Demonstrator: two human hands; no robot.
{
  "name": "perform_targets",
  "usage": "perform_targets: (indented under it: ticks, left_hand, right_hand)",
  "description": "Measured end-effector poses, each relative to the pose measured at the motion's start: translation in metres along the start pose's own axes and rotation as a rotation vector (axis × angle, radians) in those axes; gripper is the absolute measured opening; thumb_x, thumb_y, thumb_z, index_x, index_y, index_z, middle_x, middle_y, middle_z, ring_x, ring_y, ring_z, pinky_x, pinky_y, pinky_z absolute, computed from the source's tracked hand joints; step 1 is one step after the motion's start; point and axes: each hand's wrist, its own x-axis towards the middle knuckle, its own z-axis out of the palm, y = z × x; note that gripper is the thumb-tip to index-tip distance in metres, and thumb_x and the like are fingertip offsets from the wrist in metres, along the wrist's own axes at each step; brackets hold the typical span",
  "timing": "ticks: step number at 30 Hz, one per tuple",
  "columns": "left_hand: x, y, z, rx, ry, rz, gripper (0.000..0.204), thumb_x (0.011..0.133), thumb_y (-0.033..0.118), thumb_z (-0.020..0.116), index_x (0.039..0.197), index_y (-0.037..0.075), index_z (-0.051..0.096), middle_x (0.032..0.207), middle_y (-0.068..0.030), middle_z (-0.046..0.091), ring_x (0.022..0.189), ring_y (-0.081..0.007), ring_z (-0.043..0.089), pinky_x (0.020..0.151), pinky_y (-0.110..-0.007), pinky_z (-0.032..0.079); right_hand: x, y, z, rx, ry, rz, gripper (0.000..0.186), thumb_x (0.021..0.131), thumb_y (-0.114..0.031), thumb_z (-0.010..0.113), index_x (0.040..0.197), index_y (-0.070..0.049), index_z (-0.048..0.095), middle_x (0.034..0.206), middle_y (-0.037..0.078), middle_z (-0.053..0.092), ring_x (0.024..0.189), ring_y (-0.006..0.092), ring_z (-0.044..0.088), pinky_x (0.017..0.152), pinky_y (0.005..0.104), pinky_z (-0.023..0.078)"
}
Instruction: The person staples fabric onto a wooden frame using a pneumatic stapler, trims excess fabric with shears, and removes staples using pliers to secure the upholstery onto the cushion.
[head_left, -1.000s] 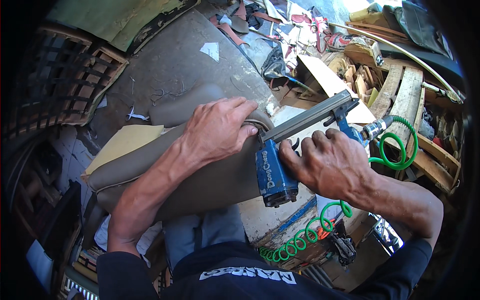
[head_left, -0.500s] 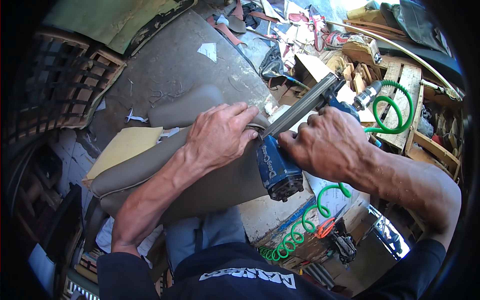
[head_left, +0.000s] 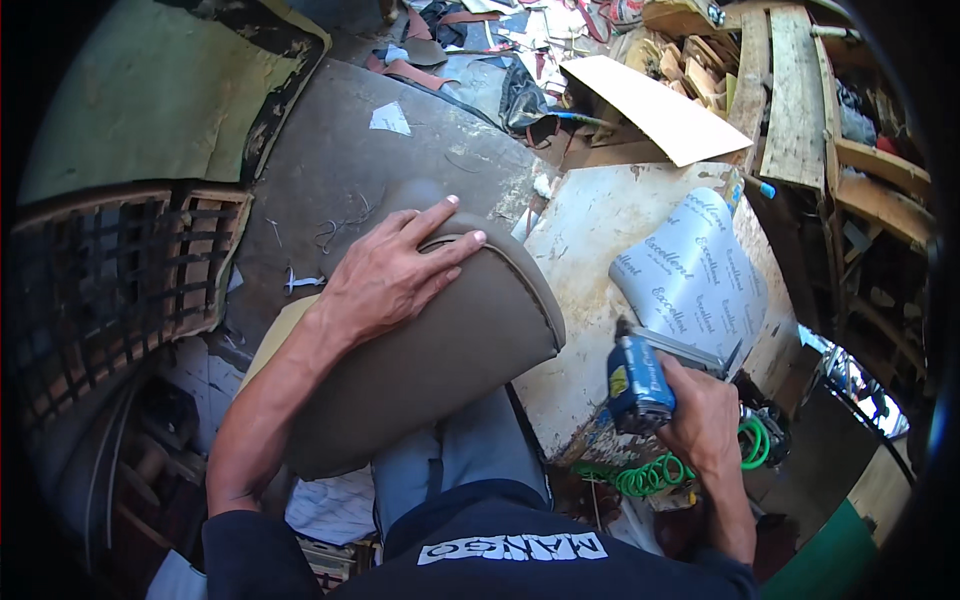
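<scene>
A brown upholstered cushion [head_left: 440,350] with a rounded, piped edge leans across my lap. My left hand [head_left: 385,270] lies over its upper edge, fingers stretched and spread, the fingertips near the piping. To the right, my right hand [head_left: 705,415] is wrapped round the handle of a blue pneumatic staple gun [head_left: 640,385], which is held over the near part of a worn bench and apart from the cushion. A coiled green air hose [head_left: 655,475] hangs below the gun.
The worn pale bench [head_left: 570,290] bears a silvery printed sheet [head_left: 695,270]. A grey tabletop [head_left: 330,130] lies beyond the cushion, with a paper scrap [head_left: 390,118] on it. A webbed frame [head_left: 120,270] stands at left; wood offcuts [head_left: 695,70] and a pale board [head_left: 655,110] are at far right.
The staple gun has moved from the cushion's edge toward me and to the right. The cushion is turned, showing more of its broad face, and my left hand has shifted left.
</scene>
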Motion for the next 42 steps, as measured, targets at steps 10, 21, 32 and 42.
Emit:
perform_targets:
  ticks: [10,21,32,42]
  left_hand:
    - [0.021,0.044,0.029,0.321,-0.058,0.11,0.051,0.096,0.028,0.068,0.145,0.02,0.061,0.156,-0.013,0.049,0.148,-0.0388,0.04,0.123,-0.061,0.025]
    - [-0.006,0.049,0.039,0.495,-0.065,0.08,0.054,0.101,0.032,0.061,0.153,0.02,0.056,0.163,-0.0132,0.042,0.154,-0.0396,0.031,0.126,-0.059,0.019]
    - [0.003,0.041,0.038,0.481,0.004,0.101,0.049,0.098,0.029,0.062,0.146,0.018,0.063,0.159,-0.0132,0.048,0.152,-0.0381,0.036,0.125,-0.058,0.021]
    - [0.005,0.044,0.042,0.419,0.087,0.099,0.047,0.092,0.021,0.066,0.138,0.013,0.068,0.152,-0.0168,0.054,0.146,-0.0354,0.044,0.125,-0.054,0.024]
  right_hand:
    - [-0.097,0.088,0.222,0.298,0.537,1.035,0.063,0.091,-0.011,0.064,0.151,-0.005,0.047,0.126,0.032,0.066,0.117,0.0473,0.065,0.095,0.0519,0.051]
    - [-0.021,-0.025,0.152,0.483,0.944,0.696,0.045,0.096,-0.007,0.064,0.138,0.006,0.059,0.135,0.022,0.055,0.127,0.0371,0.056,0.11,0.0476,0.045]
    - [0.187,-0.096,0.133,0.808,0.444,0.367,0.041,0.106,-0.043,0.053,0.116,-0.009,0.074,0.105,0.016,0.075,0.095,0.0397,0.071,0.085,0.0491,0.054]
    - [0.184,-0.076,0.122,0.878,0.719,0.462,0.047,0.108,-0.047,0.048,0.127,-0.009,0.066,0.112,0.019,0.071,0.104,0.0379,0.067,0.093,0.0498,0.049]
